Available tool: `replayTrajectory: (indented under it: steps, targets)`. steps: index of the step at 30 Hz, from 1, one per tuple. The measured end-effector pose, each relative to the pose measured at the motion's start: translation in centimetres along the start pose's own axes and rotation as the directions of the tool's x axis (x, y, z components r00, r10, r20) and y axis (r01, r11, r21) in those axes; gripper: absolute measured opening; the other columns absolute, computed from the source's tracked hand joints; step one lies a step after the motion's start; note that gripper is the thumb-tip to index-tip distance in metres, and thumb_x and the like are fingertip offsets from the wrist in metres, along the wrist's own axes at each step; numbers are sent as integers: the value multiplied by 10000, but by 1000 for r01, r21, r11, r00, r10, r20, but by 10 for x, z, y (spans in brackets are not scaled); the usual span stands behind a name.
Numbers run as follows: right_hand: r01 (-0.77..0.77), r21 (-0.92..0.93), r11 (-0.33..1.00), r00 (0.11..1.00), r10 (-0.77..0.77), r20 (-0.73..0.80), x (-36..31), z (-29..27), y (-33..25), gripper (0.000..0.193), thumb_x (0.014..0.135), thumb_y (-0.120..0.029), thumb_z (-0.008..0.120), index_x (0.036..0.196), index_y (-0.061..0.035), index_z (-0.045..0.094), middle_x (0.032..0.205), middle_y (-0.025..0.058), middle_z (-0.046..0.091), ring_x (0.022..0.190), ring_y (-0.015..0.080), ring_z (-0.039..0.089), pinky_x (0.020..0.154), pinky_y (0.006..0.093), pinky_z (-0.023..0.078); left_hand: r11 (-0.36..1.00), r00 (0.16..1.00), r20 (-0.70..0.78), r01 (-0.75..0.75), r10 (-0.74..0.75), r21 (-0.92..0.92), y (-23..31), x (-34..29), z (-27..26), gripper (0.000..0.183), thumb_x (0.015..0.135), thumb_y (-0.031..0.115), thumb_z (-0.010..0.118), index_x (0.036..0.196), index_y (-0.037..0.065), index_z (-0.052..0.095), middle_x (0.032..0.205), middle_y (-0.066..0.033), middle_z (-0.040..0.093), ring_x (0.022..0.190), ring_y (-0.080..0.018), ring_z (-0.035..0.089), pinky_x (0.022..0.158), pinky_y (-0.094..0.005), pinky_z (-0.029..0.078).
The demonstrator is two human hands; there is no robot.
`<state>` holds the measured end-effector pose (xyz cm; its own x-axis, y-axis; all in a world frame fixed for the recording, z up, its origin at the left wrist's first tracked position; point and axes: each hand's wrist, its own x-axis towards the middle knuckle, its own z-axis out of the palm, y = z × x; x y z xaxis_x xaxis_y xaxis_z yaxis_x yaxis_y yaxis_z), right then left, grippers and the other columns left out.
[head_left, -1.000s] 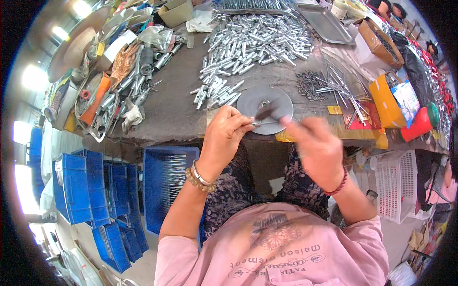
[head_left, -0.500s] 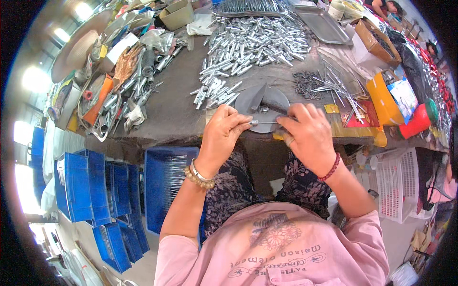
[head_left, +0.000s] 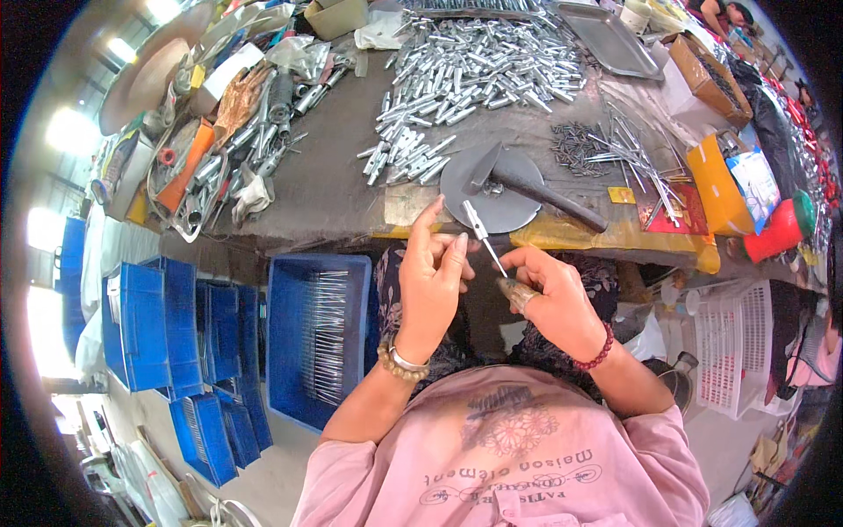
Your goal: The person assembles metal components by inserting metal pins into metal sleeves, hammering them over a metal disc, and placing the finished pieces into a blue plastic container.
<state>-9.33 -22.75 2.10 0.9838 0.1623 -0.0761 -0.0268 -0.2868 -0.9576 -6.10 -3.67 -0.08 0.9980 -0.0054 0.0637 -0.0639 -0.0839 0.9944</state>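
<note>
My right hand (head_left: 551,297) pinches the lower end of a thin metal rod (head_left: 494,256) between thumb and fingers, just off the table's front edge. A shiny metal sleeve (head_left: 475,220) is on the rod's upper end, which tilts up to the left. Beside it, my left hand (head_left: 430,285) is open, with the index finger pointing up and nothing visible in its grasp. Behind the sleeve, a hammer (head_left: 549,198) rests across a round grey plate (head_left: 518,211), its handle reaching right past the rim.
Many metal sleeves (head_left: 483,75) are piled on the table, with a smaller group (head_left: 406,158) nearer. Small dark pins (head_left: 575,149) and loose rods (head_left: 628,149) lie right of the plate. A blue crate (head_left: 279,351) with rods stands below the table at left.
Both hands have drawn back toward my body. My left fingers have let go and spread. The rod has swung from level to steeply tilted, and the hammer handle is uncovered.
</note>
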Motion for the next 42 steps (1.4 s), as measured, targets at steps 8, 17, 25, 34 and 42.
replayTrajectory:
  steps: [8,17,25,34,42]
  targets:
    - [120,-304,945,989,-140,-43,-11,33,-1,343,866,-1,751,1196,-54,674,779,163,635,688,271,670,672,383,538,950,986,5,160,-165,-270,6,-7,-10,629,968,79,770,1516,45,462,919,-31,683,685,-59,578,552,-210,469]
    - [442,-608,659,763,-633,-131,20,-11,17,505,898,113,653,1383,-23,679,1287,152,705,1177,310,674,1045,409,516,968,915,-333,250,-226,29,-25,-56,-143,529,921,86,804,1382,5,558,898,-71,735,731,-105,659,633,-258,527]
    - [406,-812,419,566,-813,-137,49,-9,36,506,940,11,700,1442,-48,660,1465,158,626,1364,345,572,1166,459,430,448,452,-736,865,-504,224,-173,-173,-340,365,904,85,747,1236,-8,627,946,-212,775,771,-308,789,701,-417,638]
    - [342,-884,317,578,-813,-68,49,-16,48,467,995,-144,655,1455,-64,666,1512,152,610,1387,344,556,1180,477,403,-319,103,-631,793,-769,518,-190,-145,-317,358,969,142,708,1318,63,713,1315,-200,735,1278,-385,686,1033,-466,588]
    - [406,-844,351,585,-809,-55,53,-7,46,468,981,-145,639,1443,-83,683,1499,144,628,1364,351,577,1174,478,409,-142,214,-858,940,-466,312,-289,-221,-364,266,1008,188,675,1230,75,771,1358,-182,721,1266,-360,700,1039,-441,586]
